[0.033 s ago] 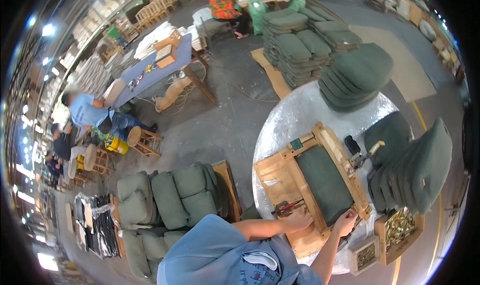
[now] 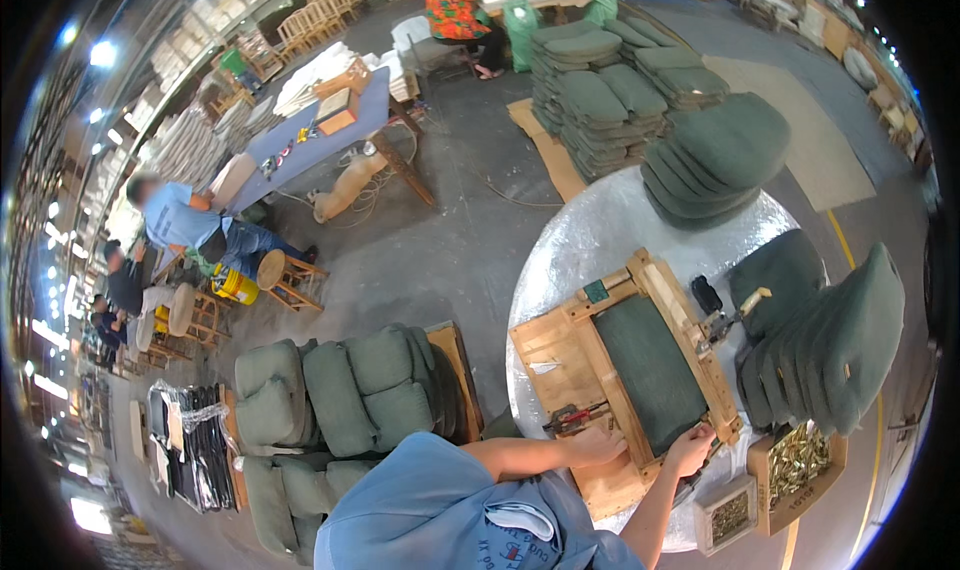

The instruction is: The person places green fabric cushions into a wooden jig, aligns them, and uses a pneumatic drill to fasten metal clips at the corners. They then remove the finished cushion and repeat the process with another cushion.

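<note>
A wooden jig [image 2: 594, 368] of planks and bars lies on a round table wrapped in shiny film [image 2: 550, 260]. Inside its bars sits a dark green cushion panel [image 2: 650, 365]. My left hand [image 2: 598, 447], fingers curled, rests on the board beside the jig's near left bar; what it holds, if anything, is hidden. Just beyond it lies a red-and-dark hand tool [image 2: 575, 420]. At the jig's near right corner, my right hand [image 2: 690, 450] pinches at the panel's edge; its fingertips cover whatever is between them.
Green cushions stand stacked on the table's far side [image 2: 712, 155] and right side [image 2: 825, 345]. A box of brass-coloured metal pieces [image 2: 797, 467] and a smaller box [image 2: 727, 515] sit near right. More cushions [image 2: 360, 385] are piled left. A seated person [image 2: 180, 215] works farther left.
</note>
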Demonstrator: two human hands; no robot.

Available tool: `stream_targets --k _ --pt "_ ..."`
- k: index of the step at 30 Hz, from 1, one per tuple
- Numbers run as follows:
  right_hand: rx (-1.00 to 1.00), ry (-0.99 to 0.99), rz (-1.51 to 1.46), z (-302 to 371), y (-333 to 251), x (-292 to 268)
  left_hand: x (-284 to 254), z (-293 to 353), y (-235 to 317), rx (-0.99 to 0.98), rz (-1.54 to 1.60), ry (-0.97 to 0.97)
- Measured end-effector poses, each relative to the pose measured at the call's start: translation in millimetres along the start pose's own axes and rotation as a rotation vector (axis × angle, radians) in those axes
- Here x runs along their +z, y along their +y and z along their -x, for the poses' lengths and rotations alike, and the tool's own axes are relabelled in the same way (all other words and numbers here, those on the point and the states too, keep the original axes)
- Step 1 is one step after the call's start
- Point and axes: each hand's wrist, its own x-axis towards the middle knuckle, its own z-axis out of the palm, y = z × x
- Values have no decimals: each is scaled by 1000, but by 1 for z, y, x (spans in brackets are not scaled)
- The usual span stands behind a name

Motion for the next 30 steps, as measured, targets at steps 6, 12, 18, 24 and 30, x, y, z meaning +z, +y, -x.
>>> stream_targets --k 6,12,18,24,30 --pt "67 -40 124 -9 -3 7 3 -3 -9 194 87 -29" --pt "119 -74 138 -22 -1 11 2 -8 -7 265 88 -46" --pt "81 -22 129 -15 -5 10 11 -8 -1 158 234 -113" --pt "66 -18 153 -9 -9 9 -7 -3 1 131 272 -167" --pt "32 -8 165 -11 1 15 -22 -3 -2 138 330 -195"
